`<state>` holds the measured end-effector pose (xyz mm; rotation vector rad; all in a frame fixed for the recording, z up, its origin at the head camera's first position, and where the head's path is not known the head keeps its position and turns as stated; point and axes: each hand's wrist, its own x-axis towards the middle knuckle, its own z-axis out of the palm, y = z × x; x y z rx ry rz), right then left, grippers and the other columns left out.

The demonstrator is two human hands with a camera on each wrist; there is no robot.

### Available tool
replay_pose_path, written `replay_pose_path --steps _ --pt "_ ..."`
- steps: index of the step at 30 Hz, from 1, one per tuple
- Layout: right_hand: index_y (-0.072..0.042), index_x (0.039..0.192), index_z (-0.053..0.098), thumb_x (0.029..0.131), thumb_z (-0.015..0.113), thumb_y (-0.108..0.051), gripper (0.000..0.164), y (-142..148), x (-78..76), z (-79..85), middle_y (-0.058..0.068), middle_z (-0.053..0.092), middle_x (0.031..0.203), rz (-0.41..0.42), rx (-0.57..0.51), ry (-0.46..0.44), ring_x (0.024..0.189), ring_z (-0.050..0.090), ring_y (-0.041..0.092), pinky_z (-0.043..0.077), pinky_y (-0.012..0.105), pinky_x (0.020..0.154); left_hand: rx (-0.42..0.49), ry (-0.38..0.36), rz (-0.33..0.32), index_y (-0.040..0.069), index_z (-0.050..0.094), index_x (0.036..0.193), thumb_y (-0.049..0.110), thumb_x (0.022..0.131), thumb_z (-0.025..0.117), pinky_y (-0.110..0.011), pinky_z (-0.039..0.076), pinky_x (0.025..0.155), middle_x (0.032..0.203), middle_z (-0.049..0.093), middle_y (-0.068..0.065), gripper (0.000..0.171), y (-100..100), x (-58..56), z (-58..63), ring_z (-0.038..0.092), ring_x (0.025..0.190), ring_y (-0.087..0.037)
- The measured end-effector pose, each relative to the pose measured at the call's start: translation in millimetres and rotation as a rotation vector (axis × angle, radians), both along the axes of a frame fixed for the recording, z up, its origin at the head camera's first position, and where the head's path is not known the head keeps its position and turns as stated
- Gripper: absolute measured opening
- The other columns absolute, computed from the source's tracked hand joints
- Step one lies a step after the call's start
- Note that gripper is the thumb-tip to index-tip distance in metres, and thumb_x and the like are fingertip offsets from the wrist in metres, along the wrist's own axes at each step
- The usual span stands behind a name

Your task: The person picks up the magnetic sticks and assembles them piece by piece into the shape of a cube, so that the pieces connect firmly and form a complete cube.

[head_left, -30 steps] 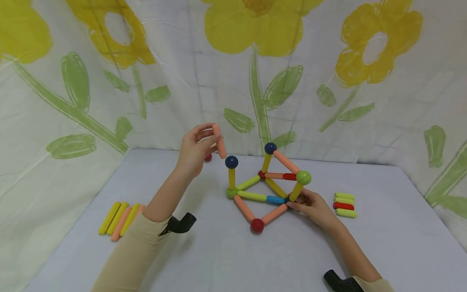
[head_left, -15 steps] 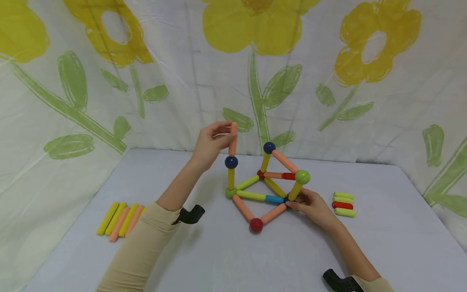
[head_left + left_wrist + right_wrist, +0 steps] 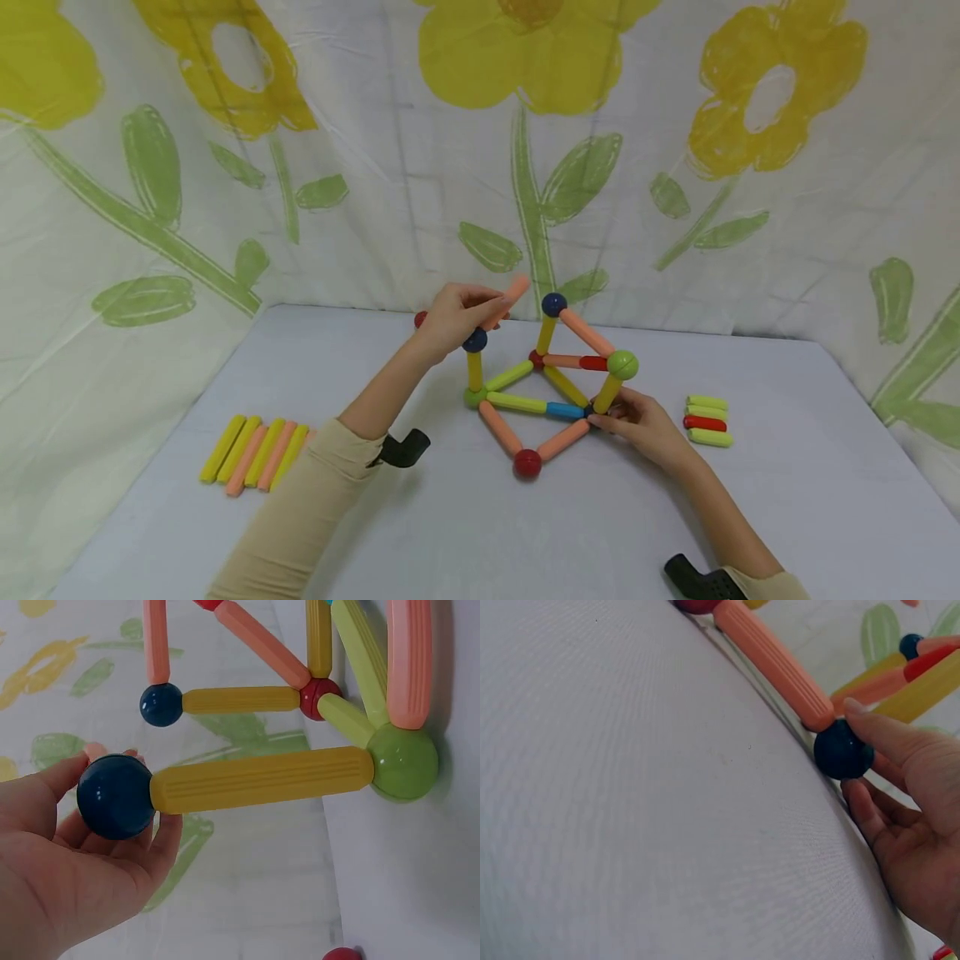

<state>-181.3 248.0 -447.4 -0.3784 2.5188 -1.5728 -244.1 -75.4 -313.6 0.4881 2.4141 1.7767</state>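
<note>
Pink rod (image 3: pixel 517 288), tilted in our left hand (image 3: pixel 459 320), above the table (image 3: pixel 450 533).
We pinch it between thumb and fingers, its lower end by a blue ball (image 3: pixel 475 340) atop an upright yellow rod (image 3: pixel 475 372); whether rod and ball touch, we cannot tell. Our right hand (image 3: pixel 648 429) grips a dark ball (image 3: pixel 843 749) low on the frame (image 3: pixel 517 403). Long rods (image 3: pixel 265 452) lie at left, short rods (image 3: pixel 705 423) at right.

Flowered white backdrop (image 3: pixel 375 208), pale table (image 3: pixel 480 542)
</note>
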Motion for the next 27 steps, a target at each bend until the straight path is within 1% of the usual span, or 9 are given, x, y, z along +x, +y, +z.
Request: replay_pose_path --steps 3,6,8,13,16,21,23,27 --pt "0.002 0.127 0.064 0.099 0.075 -0.016 0.035 0 0.0 -0.1 0.013 0.065 0.105 0.002 -0.001 -0.004 0.086 0.057 0.017 0.049 0.022 0.068 -0.033 -0.031 -0.020 -0.003 0.073 0.128 0.020 0.107 0.065 -0.028 0.059 0.081 0.110 0.078 -0.017 0.032 4 0.3 -2.5 0.071 0.091 -0.021" --pt "0.002 0.127 0.064 0.100 0.075 -0.016 0.035 1 0.0 0.1 0.012 0.065 0.105 0.006 -0.001 -0.003 0.087 0.057 0.018 0.050 0.022 0.069 -0.041 -0.068 -0.038 -0.003 0.072 0.131 0.020 0.107 0.065 -0.027 0.059 0.082 0.114 0.078 -0.019 0.034 8 -0.4 -6.0 0.072 0.094 -0.025" --pt "0.002 0.127 0.064 0.100 0.074 -0.016 0.034 1 0.0 0.3 0.012 0.065 0.104 0.009 -0.003 -0.002 0.087 0.057 0.018 0.050 0.022 0.070 -0.026 -0.094 -0.043 -0.004 0.071 0.132 0.020 0.107 0.065 -0.026 0.059 0.082 0.116 0.077 -0.021 0.035 9 -1.1 -8.3 0.072 0.095 -0.024" --pt "0.003 0.127 0.064 0.100 0.074 -0.014 0.034 2 0.2 0.2 0.012 0.065 0.102 0.016 -0.011 0.005 0.085 0.057 0.016 0.049 0.022 0.069 -0.015 -0.114 -0.045 -0.004 0.070 0.132 0.020 0.107 0.064 -0.026 0.060 0.084 0.118 0.076 -0.023 0.035 12 -0.8 -10.1 0.072 0.096 -0.021" --pt "0.003 0.126 0.064 0.100 0.074 -0.014 0.033 2 0.2 -0.2 0.013 0.064 0.102 0.017 -0.012 0.006 0.084 0.057 0.016 0.049 0.022 0.067 -0.028 -0.122 -0.041 -0.004 0.070 0.132 0.020 0.107 0.064 -0.029 0.061 0.086 0.119 0.075 -0.024 0.035 13 0.0 -9.5 0.072 0.098 -0.022" --pt "0.003 0.127 0.064 0.099 0.075 -0.015 0.035 1 -0.1 -0.2 0.012 0.064 0.103 0.008 -0.010 -0.004 0.084 0.057 0.017 0.049 0.022 0.067 -0.025 -0.146 -0.028 -0.005 0.071 0.131 0.018 0.107 0.065 -0.045 0.060 0.097 0.116 0.076 -0.022 0.034 14 0.8 -10.5 0.072 0.097 -0.023" --pt "0.002 0.127 0.063 0.100 0.075 -0.016 0.035 1 -0.1 -0.1 0.012 0.064 0.103 0.005 -0.009 -0.007 0.084 0.056 0.017 0.048 0.022 0.067 -0.013 -0.150 -0.025 -0.005 0.071 0.130 0.017 0.106 0.065 -0.048 0.059 0.099 0.115 0.076 -0.021 0.033 13 0.6 -11.9 0.072 0.095 -0.022" --pt "0.003 0.126 0.064 0.099 0.075 -0.015 0.034 1 0.2 -0.7 0.013 0.064 0.103 0.008 -0.009 0.002 0.084 0.056 0.016 0.048 0.022 0.067 0.009 -0.152 -0.027 -0.005 0.070 0.132 0.018 0.107 0.064 -0.046 0.060 0.098 0.116 0.076 -0.021 0.034 12 0.4 -13.7 0.071 0.093 -0.019"
